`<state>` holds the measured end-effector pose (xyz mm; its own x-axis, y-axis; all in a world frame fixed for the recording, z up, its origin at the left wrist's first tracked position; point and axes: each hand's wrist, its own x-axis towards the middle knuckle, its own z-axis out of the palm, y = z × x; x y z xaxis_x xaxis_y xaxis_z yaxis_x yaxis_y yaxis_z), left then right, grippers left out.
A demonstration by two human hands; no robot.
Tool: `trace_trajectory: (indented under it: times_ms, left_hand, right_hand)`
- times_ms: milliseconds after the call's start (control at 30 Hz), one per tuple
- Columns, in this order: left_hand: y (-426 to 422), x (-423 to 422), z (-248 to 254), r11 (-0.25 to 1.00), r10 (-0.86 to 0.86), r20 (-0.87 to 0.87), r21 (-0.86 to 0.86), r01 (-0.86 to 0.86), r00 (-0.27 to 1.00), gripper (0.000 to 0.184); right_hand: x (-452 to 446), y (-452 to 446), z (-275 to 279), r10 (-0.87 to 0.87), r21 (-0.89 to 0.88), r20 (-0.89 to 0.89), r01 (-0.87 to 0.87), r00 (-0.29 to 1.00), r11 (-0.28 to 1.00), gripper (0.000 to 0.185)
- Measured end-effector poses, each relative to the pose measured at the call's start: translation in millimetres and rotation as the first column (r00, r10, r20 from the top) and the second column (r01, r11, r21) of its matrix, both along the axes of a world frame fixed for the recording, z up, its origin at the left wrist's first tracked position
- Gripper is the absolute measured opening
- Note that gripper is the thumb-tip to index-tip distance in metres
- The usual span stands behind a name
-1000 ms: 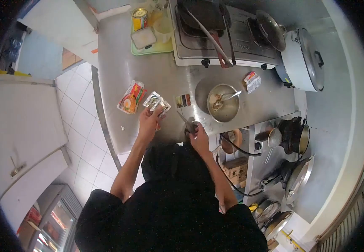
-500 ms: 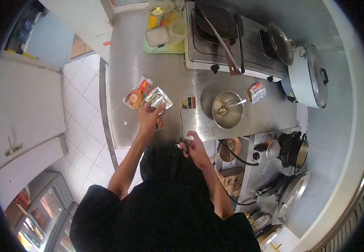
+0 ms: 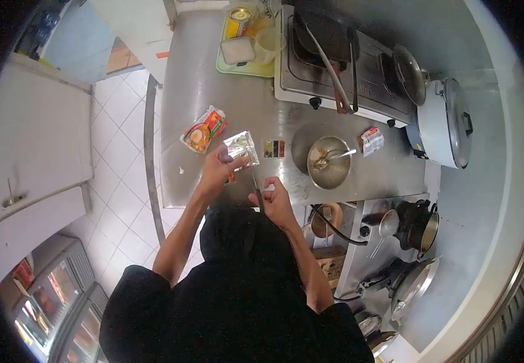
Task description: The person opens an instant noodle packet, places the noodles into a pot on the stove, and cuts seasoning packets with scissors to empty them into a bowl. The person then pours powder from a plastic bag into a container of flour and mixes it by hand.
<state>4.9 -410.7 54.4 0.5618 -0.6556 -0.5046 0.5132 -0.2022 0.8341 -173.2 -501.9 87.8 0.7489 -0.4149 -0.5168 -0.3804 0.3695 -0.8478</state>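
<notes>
My left hand point(image 3: 214, 174) grips a silver foil sachet point(image 3: 242, 147) by its lower edge, fingers closed on it. In my right hand point(image 3: 277, 202) is a small dark-handled knife point(image 3: 258, 192); its thin blade points up at the sachet's lower right corner. Whether the blade touches the foil I cannot tell. Left of the sachet lies a red noodle packet point(image 3: 204, 130) with a picture of food. A small red packet, mostly hidden, lies under my left hand. Right of the sachet is a small dark sachet point(image 3: 274, 149). Beyond it a metal bowl point(image 3: 328, 175) holds a spoon and brownish contents.
A crumpled white-and-red packet point(image 3: 372, 140) lies right of the bowl. At the back stand a gas stove point(image 3: 364, 91) with a pan and tongs, and a green tray point(image 3: 244, 69) with a can and containers. A large lidded pot point(image 3: 449, 127) is at right.
My left hand has shifted right with the foil sachet, away from the noodle packet. The knife in my right hand has turned upright, its blade now near the sachet. The view has shifted slightly.
</notes>
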Motion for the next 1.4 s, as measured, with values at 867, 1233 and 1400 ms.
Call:
trace_trajectory:
  times_ms: [867, 1233, 1400]
  left_hand:
    - [-34, -18, -11, 0.977, -0.051, -0.09, -0.21, 0.031, 0.995, 0.036]
    - [-141, -75, -11, 0.888, -0.407, -0.042, -0.25, 0.385, 0.912, 0.034]
    - [-189, -99, -48, 0.858, -0.497, -0.192, -0.253, 0.447, 0.846, 0.031]
  right_hand:
    - [-40, -50, -74, 0.111, -0.72, -0.392, -0.379, 0.913, 0.582, 0.039]
    - [-56, -136, -19, -0.201, -0.807, -0.001, 0.118, 0.98, 0.579, 0.017]
    - [-86, -179, -28, -0.106, -0.993, 0.07, 0.079, 0.992, 0.083, 0.013]
